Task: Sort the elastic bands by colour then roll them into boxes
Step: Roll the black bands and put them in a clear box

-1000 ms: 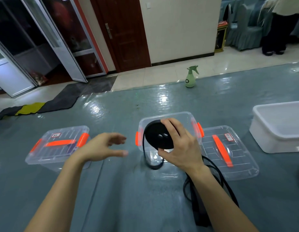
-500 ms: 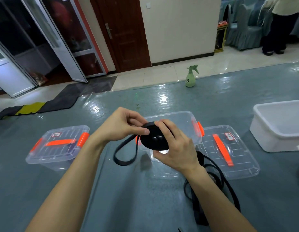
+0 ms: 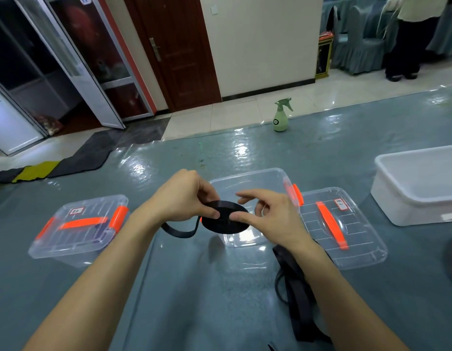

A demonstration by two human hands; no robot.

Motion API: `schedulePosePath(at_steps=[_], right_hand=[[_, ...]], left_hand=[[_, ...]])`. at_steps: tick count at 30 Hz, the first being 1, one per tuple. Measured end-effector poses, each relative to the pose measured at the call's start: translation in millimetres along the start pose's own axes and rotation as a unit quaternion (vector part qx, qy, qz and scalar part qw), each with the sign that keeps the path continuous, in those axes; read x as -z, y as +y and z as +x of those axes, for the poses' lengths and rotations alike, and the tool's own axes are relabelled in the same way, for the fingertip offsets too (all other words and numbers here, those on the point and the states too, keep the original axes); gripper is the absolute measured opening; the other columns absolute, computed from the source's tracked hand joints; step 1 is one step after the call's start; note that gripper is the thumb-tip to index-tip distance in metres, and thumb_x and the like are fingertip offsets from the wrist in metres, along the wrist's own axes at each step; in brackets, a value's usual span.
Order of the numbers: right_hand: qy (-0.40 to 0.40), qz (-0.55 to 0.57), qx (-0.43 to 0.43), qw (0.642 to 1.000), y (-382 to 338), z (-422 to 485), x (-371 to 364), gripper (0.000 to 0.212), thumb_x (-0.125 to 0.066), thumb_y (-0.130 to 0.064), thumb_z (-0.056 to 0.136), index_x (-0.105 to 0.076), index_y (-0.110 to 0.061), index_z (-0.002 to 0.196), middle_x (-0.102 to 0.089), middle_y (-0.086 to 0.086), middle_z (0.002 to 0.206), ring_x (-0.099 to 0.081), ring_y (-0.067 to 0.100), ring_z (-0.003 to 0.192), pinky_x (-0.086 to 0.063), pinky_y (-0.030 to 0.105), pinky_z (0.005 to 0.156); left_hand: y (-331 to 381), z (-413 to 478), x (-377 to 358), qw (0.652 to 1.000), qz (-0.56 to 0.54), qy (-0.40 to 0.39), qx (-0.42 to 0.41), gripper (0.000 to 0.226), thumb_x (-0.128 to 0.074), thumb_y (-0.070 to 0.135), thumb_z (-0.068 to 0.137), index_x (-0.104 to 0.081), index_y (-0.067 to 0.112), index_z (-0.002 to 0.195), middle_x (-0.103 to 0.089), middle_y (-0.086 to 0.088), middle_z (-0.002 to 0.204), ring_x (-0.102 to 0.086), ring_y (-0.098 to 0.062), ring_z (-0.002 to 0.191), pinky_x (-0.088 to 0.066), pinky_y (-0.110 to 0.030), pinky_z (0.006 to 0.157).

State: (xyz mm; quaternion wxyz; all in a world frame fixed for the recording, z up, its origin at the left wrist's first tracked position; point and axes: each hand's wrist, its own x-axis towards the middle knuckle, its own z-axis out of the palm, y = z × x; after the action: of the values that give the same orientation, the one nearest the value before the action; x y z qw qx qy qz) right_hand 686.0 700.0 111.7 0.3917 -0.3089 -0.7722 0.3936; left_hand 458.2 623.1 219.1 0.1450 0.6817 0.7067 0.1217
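A flat black roll of elastic band (image 3: pixel 223 221) lies almost level in front of the open clear box (image 3: pixel 247 182). My left hand (image 3: pixel 180 198) pinches its left edge, and a loose black loop (image 3: pixel 178 231) hangs below that hand. My right hand (image 3: pixel 273 214) touches the roll's right side with thumb and fingertips, the other fingers spread. The unrolled black band (image 3: pixel 299 297) trails on the table under my right forearm.
A closed clear box with orange clips (image 3: pixel 79 225) sits at the left. The open box's lid (image 3: pixel 339 224) lies to the right. A white tub (image 3: pixel 420 183) stands at far right, a green spray bottle (image 3: pixel 280 116) at the back. A person stands far off.
My left hand came in and took the roll's left edge. The roll tipped from upright to nearly flat, and my right hand loosened to a fingertip hold.
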Motion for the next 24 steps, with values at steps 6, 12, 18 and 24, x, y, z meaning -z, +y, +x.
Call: schedulePosePath(at_steps=[6, 12, 18, 24], right_hand=[[-0.039, -0.001, -0.008, 0.999, 1, 0, -14, 0.014, -0.087, -0.044, 0.088, -0.08, -0.035, 0.096, -0.072, -0.019, 0.073, -0.065, 0.009, 0.063, -0.044, 0.016, 0.062], [-0.069, 0.034, -0.06, 0.995, -1, -2, -15, 0.014, -0.092, -0.04, 0.082, -0.085, -0.034, 0.092, -0.068, -0.021, 0.056, -0.065, 0.005, 0.048, -0.043, 0.012, 0.052], [-0.103, 0.014, -0.066, 0.992, -5, -2, -18, 0.015, -0.092, -0.048, 0.079, -0.081, -0.042, 0.088, -0.071, -0.031, 0.067, -0.071, 0.005, 0.05, -0.044, 0.01, 0.05], [-0.056, 0.151, -0.1, 0.982, 2, 1, -11, 0.026, -0.095, -0.05, 0.07, -0.087, -0.034, 0.089, -0.08, -0.003, 0.074, -0.072, 0.022, 0.052, -0.057, 0.029, 0.057]], left_hand=[[2, 5, 6, 0.998, 0.06, -0.027, -0.011, 0.021, -0.097, 0.035, 0.073, -0.086, 0.04, 0.09, -0.077, 0.028, 0.075, -0.074, 0.006, 0.073, -0.064, -0.036, 0.075], [10, 6, 9, 0.993, 0.111, -0.037, -0.029, 0.023, -0.097, 0.037, 0.073, -0.086, 0.043, 0.093, -0.076, 0.029, 0.073, -0.071, 0.007, 0.071, -0.059, -0.027, 0.069], [18, 11, 7, 0.982, 0.18, -0.035, -0.049, 0.024, -0.094, 0.043, 0.074, -0.085, 0.043, 0.096, -0.078, 0.024, 0.076, -0.066, 0.006, 0.068, -0.057, -0.029, 0.069], [-5, 7, 13, 0.997, -0.068, -0.043, -0.015, 0.023, -0.1, 0.032, 0.076, -0.088, 0.033, 0.096, -0.083, 0.013, 0.083, -0.081, -0.008, 0.085, -0.065, -0.044, 0.09]])
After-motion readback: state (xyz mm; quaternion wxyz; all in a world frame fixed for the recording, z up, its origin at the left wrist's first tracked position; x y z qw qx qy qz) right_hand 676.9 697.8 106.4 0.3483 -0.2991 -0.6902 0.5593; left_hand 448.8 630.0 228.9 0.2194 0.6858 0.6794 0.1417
